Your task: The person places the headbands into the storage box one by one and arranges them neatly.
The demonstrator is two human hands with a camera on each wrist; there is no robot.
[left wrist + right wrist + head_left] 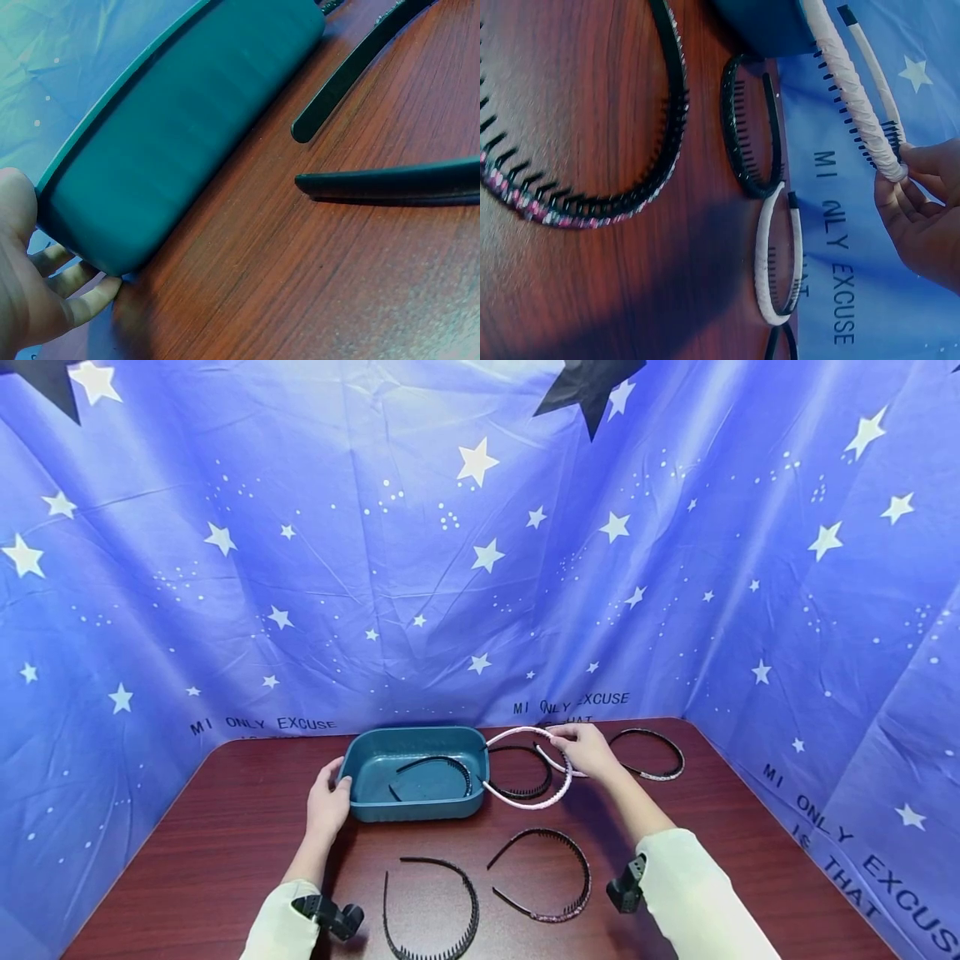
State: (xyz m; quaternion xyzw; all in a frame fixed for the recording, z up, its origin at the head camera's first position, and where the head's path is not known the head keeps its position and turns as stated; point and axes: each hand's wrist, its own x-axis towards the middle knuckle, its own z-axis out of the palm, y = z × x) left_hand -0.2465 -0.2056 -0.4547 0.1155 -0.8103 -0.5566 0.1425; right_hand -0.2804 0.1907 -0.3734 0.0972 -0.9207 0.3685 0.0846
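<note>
pinched a pink headband [850, 86] near its bend in the right grip [583, 750], above the bench [225, 827] beside the teal tub [418, 812], seemingly to free both tips; clasped the tub in the left grip [327, 806], likely for steadiness.

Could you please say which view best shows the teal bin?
The head view: nearly all the teal bin shows, inside included. The left wrist view shows its outer wall; the right wrist view, only a fragment.

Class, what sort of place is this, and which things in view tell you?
Probably a makeshift recording booth: starry blue cloth hangs behind and beside a wood-look table, and black wrist-worn cameras are in view.
</note>
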